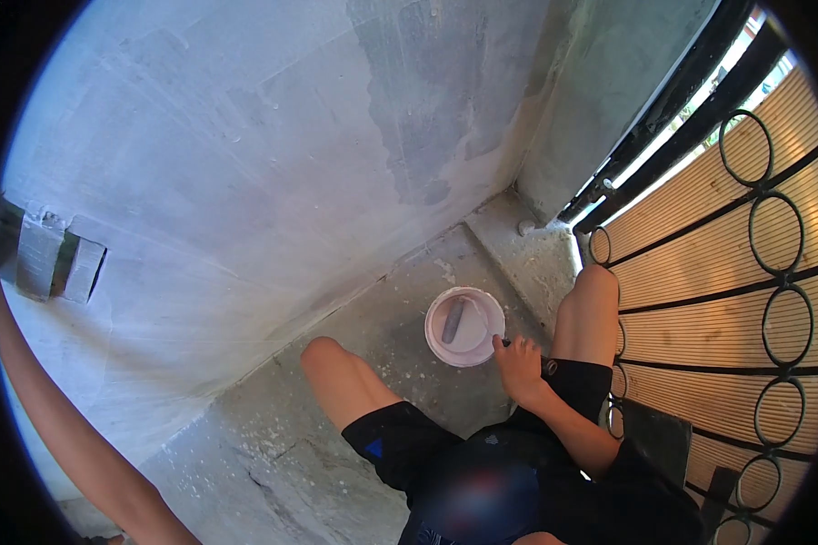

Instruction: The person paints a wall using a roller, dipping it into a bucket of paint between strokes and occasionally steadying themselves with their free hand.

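Right hand (518, 368) on round white bucket (429, 320)

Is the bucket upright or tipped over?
Upright: the bucket has its open rim facing up, with pale liquid and a roller inside.

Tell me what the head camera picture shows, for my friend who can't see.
A squatting person's right hand touches the rim of a white bucket of pale paint on the concrete floor, a grey tool lying inside. A plastered wall rises ahead, a black gate with rings stands on the right, and the left arm runs out of frame.
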`<state>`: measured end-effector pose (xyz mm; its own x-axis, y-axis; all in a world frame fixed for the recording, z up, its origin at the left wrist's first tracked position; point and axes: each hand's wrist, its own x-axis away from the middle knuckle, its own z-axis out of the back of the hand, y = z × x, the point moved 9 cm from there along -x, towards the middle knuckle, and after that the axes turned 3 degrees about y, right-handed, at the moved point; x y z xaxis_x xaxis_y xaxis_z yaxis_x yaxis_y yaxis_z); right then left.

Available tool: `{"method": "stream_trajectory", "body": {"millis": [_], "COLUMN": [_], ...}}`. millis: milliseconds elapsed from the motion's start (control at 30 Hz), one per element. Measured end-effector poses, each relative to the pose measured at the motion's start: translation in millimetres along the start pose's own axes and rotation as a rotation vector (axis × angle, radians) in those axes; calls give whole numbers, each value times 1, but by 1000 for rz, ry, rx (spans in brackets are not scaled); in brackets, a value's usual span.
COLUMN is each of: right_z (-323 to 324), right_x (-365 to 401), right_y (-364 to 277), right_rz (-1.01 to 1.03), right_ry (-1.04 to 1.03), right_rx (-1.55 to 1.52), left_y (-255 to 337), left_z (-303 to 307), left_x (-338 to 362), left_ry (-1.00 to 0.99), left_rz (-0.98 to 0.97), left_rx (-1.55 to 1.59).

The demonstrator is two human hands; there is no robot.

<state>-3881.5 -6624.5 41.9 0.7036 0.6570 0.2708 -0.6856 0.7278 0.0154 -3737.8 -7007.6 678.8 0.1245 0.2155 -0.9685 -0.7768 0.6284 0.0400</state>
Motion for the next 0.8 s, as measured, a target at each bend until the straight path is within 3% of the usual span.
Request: {"method": "stream_trajectory", "body": {"millis": [500, 567, 667, 800], "right_z": [5, 22, 30, 65], "right_x": [-6, -6, 0, 23], "right_y": [-2, -4, 2, 22], "right_rz": [37, 74, 70, 72], "right_ry": [-125, 92, -11, 8], "right_rx": [-22, 16, -56, -148], "left_y": [-7, -5, -7, -8], "left_z": [-3, -2, -4, -3], "left_x": [-6, -4, -6, -7], "left_ry": [18, 15, -5, 21], "left_rz": [43, 56, 58, 42], "left_rx": [-63, -65, -44, -59]}}
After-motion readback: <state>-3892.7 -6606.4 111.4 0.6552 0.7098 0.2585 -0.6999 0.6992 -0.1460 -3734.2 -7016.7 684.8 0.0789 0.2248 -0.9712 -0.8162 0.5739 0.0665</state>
